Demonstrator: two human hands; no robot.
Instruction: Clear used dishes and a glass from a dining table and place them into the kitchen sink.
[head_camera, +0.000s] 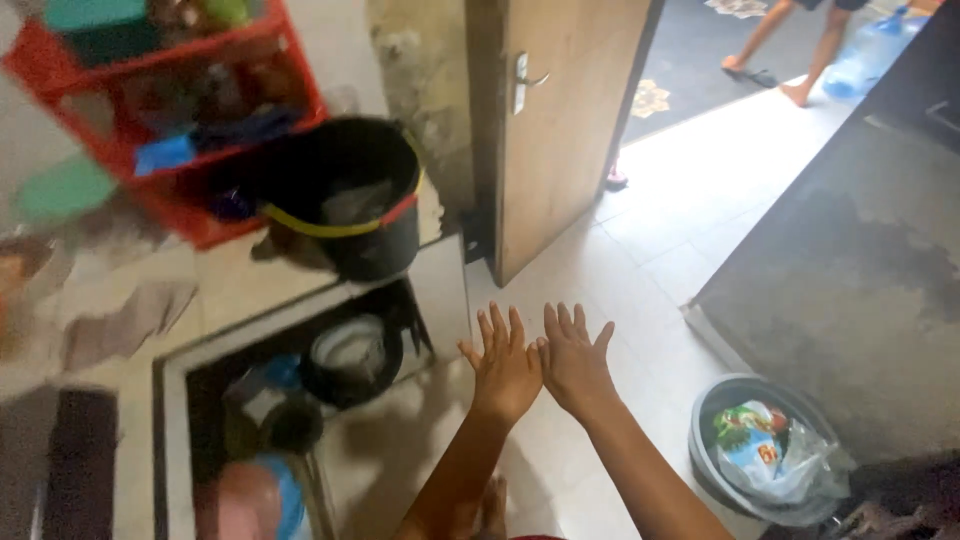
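Item: left hand (505, 365) and right hand (575, 360), both spread wide and empty, thumbs touching, held above pale floor tiles (640, 260) just right of the black pot (352, 355); best kept level and together.

Bucket (350, 195) left of door (560, 110)

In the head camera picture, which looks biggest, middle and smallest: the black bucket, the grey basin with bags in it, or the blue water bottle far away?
1. Black bucket
2. Grey basin; close to the bucket, so this order is unsure
3. Blue water bottle; it looks smallest, but it sits far off and is partly cut off.
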